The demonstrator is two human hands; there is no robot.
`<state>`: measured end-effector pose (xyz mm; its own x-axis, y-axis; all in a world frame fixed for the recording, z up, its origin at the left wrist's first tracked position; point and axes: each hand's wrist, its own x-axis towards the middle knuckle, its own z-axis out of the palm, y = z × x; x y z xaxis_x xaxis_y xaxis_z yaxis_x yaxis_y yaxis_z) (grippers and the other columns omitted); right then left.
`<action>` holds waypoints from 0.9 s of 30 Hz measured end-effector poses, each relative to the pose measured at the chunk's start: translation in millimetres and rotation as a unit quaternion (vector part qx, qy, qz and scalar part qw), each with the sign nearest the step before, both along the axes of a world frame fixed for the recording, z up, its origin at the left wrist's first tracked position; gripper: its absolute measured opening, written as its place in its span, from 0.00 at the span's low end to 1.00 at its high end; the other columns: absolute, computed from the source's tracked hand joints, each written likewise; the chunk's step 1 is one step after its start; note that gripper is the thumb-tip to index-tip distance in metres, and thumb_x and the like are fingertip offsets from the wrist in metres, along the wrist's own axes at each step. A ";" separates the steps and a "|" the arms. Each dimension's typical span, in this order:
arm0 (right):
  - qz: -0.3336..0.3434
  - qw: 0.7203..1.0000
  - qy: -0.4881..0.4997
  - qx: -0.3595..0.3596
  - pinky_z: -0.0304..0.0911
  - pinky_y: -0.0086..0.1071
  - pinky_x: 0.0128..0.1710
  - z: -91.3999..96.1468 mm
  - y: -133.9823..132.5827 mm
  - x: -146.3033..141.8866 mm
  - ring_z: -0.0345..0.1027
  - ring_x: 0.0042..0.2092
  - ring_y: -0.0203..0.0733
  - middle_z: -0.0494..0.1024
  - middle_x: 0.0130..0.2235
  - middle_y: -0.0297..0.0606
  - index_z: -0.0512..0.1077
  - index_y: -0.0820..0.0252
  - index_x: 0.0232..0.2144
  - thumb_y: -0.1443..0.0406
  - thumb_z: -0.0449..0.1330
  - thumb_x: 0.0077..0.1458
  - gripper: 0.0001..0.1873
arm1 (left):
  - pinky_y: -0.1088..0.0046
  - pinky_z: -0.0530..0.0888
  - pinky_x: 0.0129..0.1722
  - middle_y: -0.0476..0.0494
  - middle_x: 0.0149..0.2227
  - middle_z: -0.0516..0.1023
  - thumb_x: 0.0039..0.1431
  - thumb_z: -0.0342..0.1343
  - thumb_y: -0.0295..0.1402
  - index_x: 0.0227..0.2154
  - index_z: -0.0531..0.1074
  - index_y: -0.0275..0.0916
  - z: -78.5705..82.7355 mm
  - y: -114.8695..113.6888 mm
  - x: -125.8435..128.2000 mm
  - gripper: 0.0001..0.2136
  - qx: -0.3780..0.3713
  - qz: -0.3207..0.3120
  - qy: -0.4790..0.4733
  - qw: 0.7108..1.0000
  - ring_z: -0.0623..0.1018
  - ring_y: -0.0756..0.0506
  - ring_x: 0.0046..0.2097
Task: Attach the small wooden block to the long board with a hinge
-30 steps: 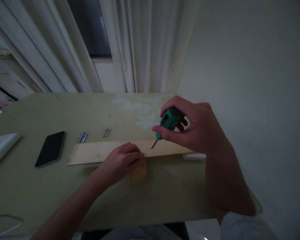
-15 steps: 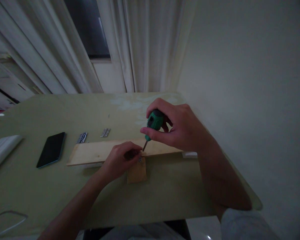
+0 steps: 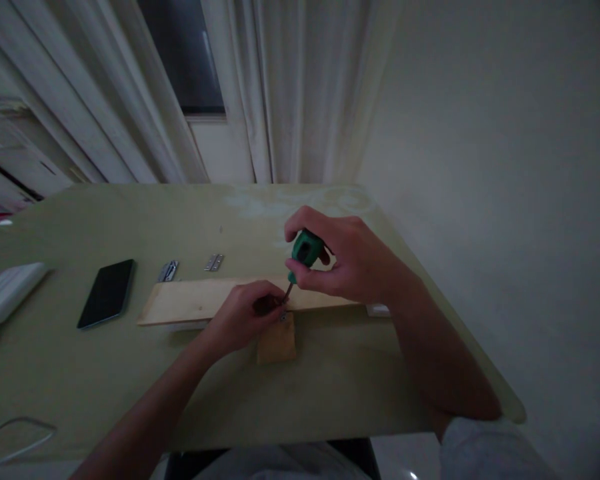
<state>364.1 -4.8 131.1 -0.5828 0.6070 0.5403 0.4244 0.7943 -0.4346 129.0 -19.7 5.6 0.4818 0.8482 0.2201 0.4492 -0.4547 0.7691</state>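
My right hand [image 3: 347, 263] is closed round a stubby green-handled screwdriver [image 3: 304, 251], held nearly upright. Its tip points down at a small metal piece where a long pale wooden plank [image 3: 190, 300] meets a small wooden block [image 3: 277, 342]. My left hand [image 3: 245, 317] rests on the plank's near edge. Its fingers are curled and pinched right beside the screwdriver tip. What they pinch is too small to make out. Plank and block lie on a pale green table [image 3: 330, 380].
A dark phone [image 3: 107, 293] lies left of the plank. Two small metal hinges [image 3: 167, 271] [image 3: 213, 262] sit behind it. A white flat object [image 3: 7, 290] is at the far left, a thin cable [image 3: 15, 437] at the near left. Curtains and a wall stand behind.
My right hand moved left and down with the screwdriver, bringing its tip from above the plank to the spot at my left fingertips. My left hand's fingers curled in there.
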 end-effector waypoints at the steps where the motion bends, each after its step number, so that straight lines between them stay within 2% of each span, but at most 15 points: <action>1: 0.011 1.000 -0.004 0.001 0.57 0.29 0.36 0.5 -0.5 0.6 0.65 0.33 0.34 0.76 0.35 0.29 0.68 0.55 0.44 0.65 0.64 0.59 0.12 | 0.78 0.71 0.30 0.50 0.31 0.79 0.63 0.61 0.29 0.37 0.78 0.38 1.7 1.5 -0.4 0.02 -0.006 -0.007 0.003 1.000 0.76 0.51 0.30; 5: 0.058 0.998 -0.018 0.005 0.61 0.30 0.44 3.1 -3.9 2.5 0.71 0.41 0.37 0.78 0.43 0.35 0.69 0.56 0.47 0.66 0.64 0.60 0.13 | 0.78 0.69 0.30 0.51 0.32 0.77 0.63 0.61 0.28 0.38 0.78 0.39 7.4 6.9 -4.0 0.03 -0.020 -0.044 0.022 0.999 0.75 0.51 0.31; 7: 0.063 0.998 -0.024 0.003 0.62 0.30 0.44 2.0 -4.2 1.6 0.72 0.41 0.37 0.79 0.44 0.36 0.69 0.56 0.49 0.66 0.62 0.63 0.13 | 0.76 0.69 0.31 0.50 0.34 0.77 0.63 0.63 0.31 0.40 0.78 0.40 8.2 8.0 -5.5 0.04 0.007 -0.060 0.043 0.997 0.74 0.50 0.32; 10: -0.004 0.998 -0.027 0.048 0.61 0.31 0.41 -2.2 -1.6 -1.9 0.72 0.37 0.38 0.81 0.40 0.35 0.72 0.57 0.48 0.60 0.62 0.66 0.11 | 0.74 0.70 0.34 0.47 0.37 0.76 0.62 0.66 0.34 0.38 0.79 0.40 5.6 8.1 -6.4 0.05 0.058 -0.060 0.078 0.993 0.75 0.48 0.35; 12: -0.040 0.995 -0.025 0.087 0.62 0.33 0.42 -3.0 -0.1 -3.3 0.73 0.38 0.40 0.82 0.39 0.37 0.73 0.58 0.47 0.57 0.64 0.65 0.12 | 0.74 0.71 0.34 0.46 0.37 0.76 0.62 0.67 0.35 0.36 0.79 0.40 2.6 8.5 -6.4 0.05 0.051 -0.050 0.077 0.994 0.75 0.48 0.35; 13: -0.033 0.995 -0.024 0.092 0.63 0.34 0.44 -2.3 0.0 -3.3 0.74 0.41 0.42 0.82 0.42 0.39 0.74 0.58 0.48 0.58 0.63 0.65 0.13 | 0.74 0.70 0.34 0.46 0.37 0.76 0.62 0.67 0.34 0.35 0.79 0.39 1.3 9.3 -6.4 0.05 0.035 -0.048 0.070 0.996 0.75 0.49 0.34; 15: 0.029 0.997 -0.021 0.068 0.65 0.36 0.49 -0.2 -0.9 -2.5 0.74 0.49 0.44 0.81 0.51 0.42 0.72 0.56 0.56 0.62 0.58 0.68 0.16 | 0.75 0.69 0.32 0.48 0.36 0.77 0.61 0.67 0.34 0.34 0.79 0.39 0.6 12.3 -6.1 0.05 0.001 -0.052 0.058 0.997 0.75 0.50 0.32; 17: 0.083 0.996 -0.008 0.039 0.66 0.35 0.51 -0.8 -1.6 -3.3 0.74 0.52 0.42 0.79 0.55 0.42 0.68 0.55 0.62 0.64 0.54 0.70 0.20 | 0.75 0.68 0.30 0.49 0.33 0.77 0.60 0.66 0.33 0.33 0.79 0.39 2.8 17.1 -5.5 0.04 -0.030 -0.063 0.065 0.995 0.75 0.50 0.31; 19: 0.061 0.997 0.004 0.055 0.67 0.34 0.50 -6.1 -0.6 -7.6 0.76 0.48 0.41 0.82 0.50 0.40 0.70 0.55 0.59 0.62 0.56 0.71 0.17 | 0.75 0.67 0.29 0.50 0.30 0.78 0.60 0.67 0.34 0.33 0.79 0.39 7.2 23.0 -4.9 0.05 -0.052 -0.075 0.084 0.992 0.75 0.49 0.30; 22: -0.036 0.991 0.024 0.130 0.67 0.37 0.49 -15.1 2.2 -16.6 0.76 0.42 0.43 0.82 0.39 0.38 0.77 0.56 0.47 0.55 0.61 0.68 0.13 | 0.74 0.70 0.31 0.48 0.31 0.80 0.58 0.68 0.35 0.36 0.82 0.39 13.1 30.3 -4.5 0.06 -0.049 -0.095 0.098 0.989 0.77 0.47 0.32; 23: -0.029 0.990 0.032 0.134 0.68 0.38 0.50 -16.0 2.4 -18.5 0.76 0.45 0.44 0.82 0.42 0.40 0.77 0.56 0.48 0.55 0.60 0.68 0.14 | 0.73 0.71 0.32 0.47 0.32 0.81 0.58 0.68 0.36 0.36 0.82 0.39 13.9 31.8 -4.6 0.07 -0.039 -0.097 0.095 0.990 0.78 0.46 0.34; 24: 0.009 0.992 0.037 0.118 0.68 0.40 0.52 -15.4 1.9 -19.3 0.76 0.49 0.46 0.82 0.49 0.42 0.75 0.56 0.54 0.57 0.56 0.70 0.16 | 0.72 0.72 0.34 0.46 0.34 0.82 0.58 0.68 0.36 0.37 0.82 0.40 13.9 32.5 -4.9 0.07 -0.029 -0.098 0.093 0.990 0.79 0.45 0.35; 26: 0.107 0.992 0.044 0.051 0.68 0.42 0.57 -12.7 -0.3 -18.8 0.73 0.58 0.46 0.74 0.64 0.43 0.65 0.52 0.66 0.61 0.50 0.72 0.23 | 0.72 0.73 0.35 0.47 0.34 0.83 0.59 0.67 0.38 0.36 0.83 0.40 11.9 32.3 -5.8 0.07 -0.013 -0.096 0.088 0.991 0.80 0.45 0.35; 27: 0.139 0.989 0.046 0.019 0.68 0.42 0.59 -12.0 -1.2 -18.4 0.72 0.60 0.45 0.71 0.67 0.42 0.61 0.50 0.69 0.61 0.49 0.73 0.25 | 0.72 0.73 0.35 0.47 0.33 0.83 0.59 0.67 0.39 0.35 0.83 0.41 10.2 31.5 -6.3 0.07 -0.009 -0.092 0.088 0.992 0.80 0.45 0.34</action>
<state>345.7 -6.0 119.1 -0.6707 0.4086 0.6190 0.1477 0.8914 -0.4284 122.7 11.9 15.8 0.6584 0.7454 0.1043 0.4878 -0.5281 0.6951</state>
